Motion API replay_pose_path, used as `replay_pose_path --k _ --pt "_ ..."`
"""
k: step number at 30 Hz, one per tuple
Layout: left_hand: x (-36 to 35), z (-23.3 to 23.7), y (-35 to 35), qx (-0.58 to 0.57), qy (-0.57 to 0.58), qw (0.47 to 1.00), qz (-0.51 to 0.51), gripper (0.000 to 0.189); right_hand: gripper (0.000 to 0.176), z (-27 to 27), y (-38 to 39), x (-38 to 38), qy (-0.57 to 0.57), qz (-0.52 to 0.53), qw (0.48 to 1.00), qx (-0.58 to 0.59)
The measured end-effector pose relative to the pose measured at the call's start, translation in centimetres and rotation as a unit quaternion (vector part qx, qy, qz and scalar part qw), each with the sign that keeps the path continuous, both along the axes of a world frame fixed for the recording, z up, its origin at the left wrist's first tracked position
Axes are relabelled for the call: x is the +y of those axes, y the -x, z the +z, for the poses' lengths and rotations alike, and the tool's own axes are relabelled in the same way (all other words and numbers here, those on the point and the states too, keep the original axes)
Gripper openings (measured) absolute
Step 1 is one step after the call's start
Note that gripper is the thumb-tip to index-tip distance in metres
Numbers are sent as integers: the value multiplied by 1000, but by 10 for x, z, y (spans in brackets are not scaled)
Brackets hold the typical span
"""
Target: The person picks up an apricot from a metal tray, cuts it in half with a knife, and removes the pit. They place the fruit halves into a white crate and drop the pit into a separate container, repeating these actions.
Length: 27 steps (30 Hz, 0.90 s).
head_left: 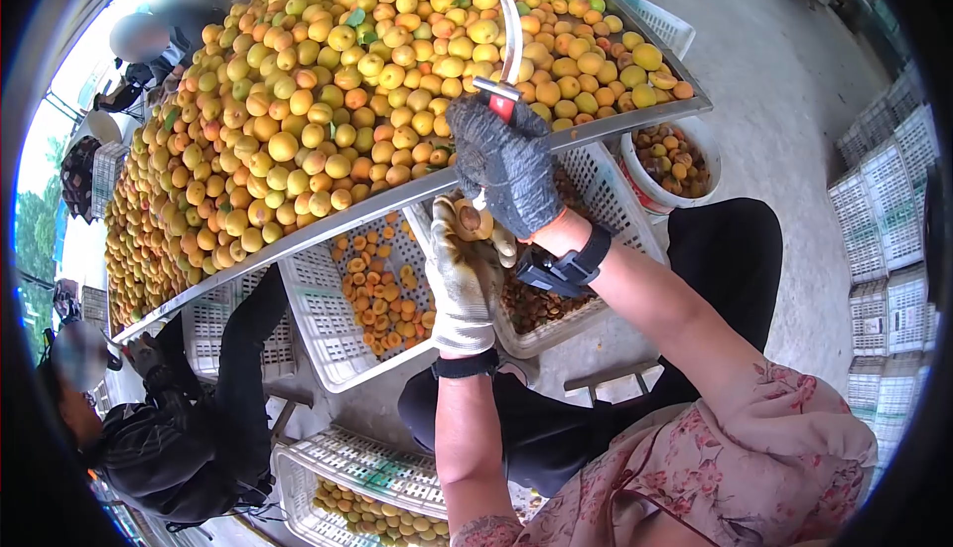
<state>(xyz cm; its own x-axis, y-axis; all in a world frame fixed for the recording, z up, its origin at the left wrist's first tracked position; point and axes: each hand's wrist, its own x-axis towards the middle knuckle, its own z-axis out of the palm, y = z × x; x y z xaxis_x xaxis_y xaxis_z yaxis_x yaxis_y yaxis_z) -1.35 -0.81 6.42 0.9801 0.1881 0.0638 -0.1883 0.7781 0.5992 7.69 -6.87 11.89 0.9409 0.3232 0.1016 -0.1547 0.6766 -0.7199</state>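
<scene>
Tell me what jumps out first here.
A huge heap of yellow-orange apricots covers the long metal table across the upper left. At centre, the right grip, in a dark grey glove, holds a curved red-handled knife upright, while the left grip, white-gloved, holds one apricot just below.

We see a metal-rimmed desk heaped with yellow-orange apricots from nine to two o'clock. On the concrete floor, white crates stand beneath its edge.
</scene>
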Motion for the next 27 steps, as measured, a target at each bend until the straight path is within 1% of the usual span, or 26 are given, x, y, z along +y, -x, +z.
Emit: replay_pose_path --k 1,3,4,5,6,7,8,9,10,11,12,13,14,15,16,17,18,19,20,21,22,23,24,25,26,27 --pt "-2 0 -1 39 16 999 11 32 33 -8 -5 0 -43 39 998 -10" --pt "-9 11 -2 98 32 994 40 30 36 -15 -5 0 -40 42 998 -14" --pt "-10 10 -3 98 32 994 41 30 40 -17 -5 0 -38 46 998 -16" --pt "-10 8 -5 88 46 993 59 29 42 -20 -6 2 -69 51 996 13" --pt "-10 5 -6 77 59 992 78 28 42 -22 -7 1 -69 52 996 13" --pt "-7 -5 -8 77 60 992 78 28 47 -23 -7 0 -67 62 996 1" --pt "-2 -19 -12 50 50 996 59 27 52 -24 -8 0 -66 73 995 -11" --pt "-1 -19 -15 22 40 998 40 27 52 -21 -7 0 -66 73 995 -11" --pt "-3 -18 -17 22 40 998 40 27 30 -19 -4 0 -82 65 994 24" --pt "-7 -17 -18 66 38 994 83 20 21 -17 -1 0 -99 57 992 59" --pt "-12 -8 -20 111 35 985 125 14 21 -13 4 1 -99 55 992 59" --pt "-21 23 -29 110 35 986 124 14 22 -9 10 3 -50 -12 998 -20" --pt "-34 69 -43 296 48 935 189 19 23 -7 13 5 -1 -79 992 -98" --pt "-40 93 -51 468 58 847 246 26 25 -13 12 7 34 -101 987 -122" --pt "-33 58 -53 468 57 847 245 26 28 -18 13 4 137 -130 967 -173" --pt "-18 -7 -54 242 -281 836 405 26 23 -17 8 3 33 -54 997 -44" --pt "-11 -44 -46 -31 -565 666 486 26 19 -14 1 2 -73 23 993 87" --pt "-14 -33 -26 101 -280 919 258 27 14 -18 -9 -8 -166 100 977 88" --pt "-16 -28 -28 131 -287 907 279 28 12 -22 -17 -19 -258 175 946 88" --pt "-22 -16 -28 154 -173 939 255 28 15 -17 -18 -19 -181 124 973 74" --pt "-27 -7 -28 174 -56 956 228 28 15 -14 -18 -19 -181 123 973 74" --pt "-26 -11 -29 173 -56 956 228 28 17 -10 -17 -19 -185 108 969 123" --pt "-23 -14 -30 164 -100 952 238 28 18 -7 -16 -20 -188 92 963 172" --pt "-23 -16 -31 154 -145 946 247 29 18 -13 -19 -21 -183 112 968 131" --pt "-24 -17 -30 154 -145 946 245 29 18 -18 -22 -23 -184 110 968 131" --pt "-27 -4 -28 157 -105 959 213 29 17 -21 -24 -24 -198 131 963 125"
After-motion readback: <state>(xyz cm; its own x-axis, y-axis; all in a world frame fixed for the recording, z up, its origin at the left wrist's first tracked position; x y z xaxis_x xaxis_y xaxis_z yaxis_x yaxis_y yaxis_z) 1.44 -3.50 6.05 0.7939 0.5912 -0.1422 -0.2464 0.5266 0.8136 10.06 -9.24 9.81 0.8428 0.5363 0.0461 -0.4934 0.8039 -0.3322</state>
